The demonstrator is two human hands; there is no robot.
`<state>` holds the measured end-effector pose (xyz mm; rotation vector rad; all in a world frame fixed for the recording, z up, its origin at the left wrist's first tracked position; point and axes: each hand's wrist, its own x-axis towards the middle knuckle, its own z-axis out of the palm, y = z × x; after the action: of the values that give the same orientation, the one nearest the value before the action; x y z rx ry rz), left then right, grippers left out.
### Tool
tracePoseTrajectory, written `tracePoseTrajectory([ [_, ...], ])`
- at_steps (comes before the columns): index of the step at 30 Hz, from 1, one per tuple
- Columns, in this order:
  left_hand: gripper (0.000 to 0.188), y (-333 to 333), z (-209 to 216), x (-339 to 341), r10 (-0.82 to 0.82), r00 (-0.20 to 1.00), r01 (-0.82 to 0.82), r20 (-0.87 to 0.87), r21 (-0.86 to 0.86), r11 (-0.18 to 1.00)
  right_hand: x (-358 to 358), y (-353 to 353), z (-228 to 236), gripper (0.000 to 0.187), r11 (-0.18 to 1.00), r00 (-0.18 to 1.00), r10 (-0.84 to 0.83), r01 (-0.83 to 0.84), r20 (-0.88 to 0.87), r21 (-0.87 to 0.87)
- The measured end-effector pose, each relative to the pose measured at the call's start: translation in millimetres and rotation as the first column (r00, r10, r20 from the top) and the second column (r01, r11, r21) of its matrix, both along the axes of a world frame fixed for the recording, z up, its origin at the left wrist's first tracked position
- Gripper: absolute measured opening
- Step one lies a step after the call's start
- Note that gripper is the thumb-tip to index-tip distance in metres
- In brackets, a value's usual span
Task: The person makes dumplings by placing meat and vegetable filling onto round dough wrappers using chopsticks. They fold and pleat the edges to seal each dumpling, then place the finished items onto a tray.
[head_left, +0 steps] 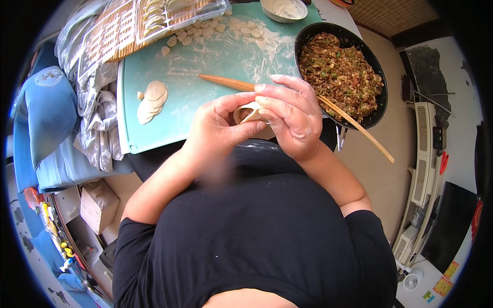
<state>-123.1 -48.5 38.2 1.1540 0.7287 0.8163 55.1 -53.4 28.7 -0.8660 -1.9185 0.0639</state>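
A partly folded dumpling [248, 114] is held in front of my belly, with brown filling showing through its open side. My left hand [218, 120] cups it, thumb below and fingers above. The fingertips of my right hand [292, 115] are closed on the wrapper's right edge. Flour whitens the right fingers. Behind the right hand, a tapered wooden stick [226, 81] lies over the board to the left. On the right, a thin wooden strip [357, 126] crosses the pan's near rim; whether the two are one piece is hidden. Several round wrappers [154, 100] overlap on the board's left side.
A black pan [379, 110] of chopped filling [339, 74] stands to the right. Dough pieces [205, 30] lie along the far side of the floured green board [179, 115]. Beyond are a flour bowl [284, 10] and a plastic tray [154, 38] with dumplings on a woven mat.
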Motion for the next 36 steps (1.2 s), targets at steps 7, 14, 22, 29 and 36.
tracePoseTrajectory([
  [7, 0.038, 9, 8, -5, -0.006, 0.956, 0.092, -0.293, 0.281, 0.955, -8, -12, 1, 0.058, 0.4, 0.493, 0.05, -0.807, -0.869, -0.435],
  [14, 0.036, 8, 6, -3, 0.088, 0.99, -0.064, -0.11, 0.207, 0.976, -11, -13, 9, 0.048, 0.335, 0.456, -0.099, -0.822, -0.884, -0.462],
  [22, 0.024, 8, 16, -11, 0.088, 0.989, -0.079, -0.123, 0.075, 0.994, -14, -14, 1, 0.043, 0.34, 0.545, -0.156, -0.753, -0.824, -0.563],
  [29, 0.023, 11, 7, -13, 0.111, 0.956, -0.067, -0.271, 0.166, 0.984, -16, -16, 0, 0.045, 0.343, 0.574, -0.154, -0.732, -0.804, -0.588],
  [36, 0.019, 16, 9, -13, 0.203, 0.97, -0.206, -0.138, -0.014, 0.978, -16, -16, 5, 0.042, 0.431, 0.616, -0.158, -0.66, -0.772, -0.615],
])
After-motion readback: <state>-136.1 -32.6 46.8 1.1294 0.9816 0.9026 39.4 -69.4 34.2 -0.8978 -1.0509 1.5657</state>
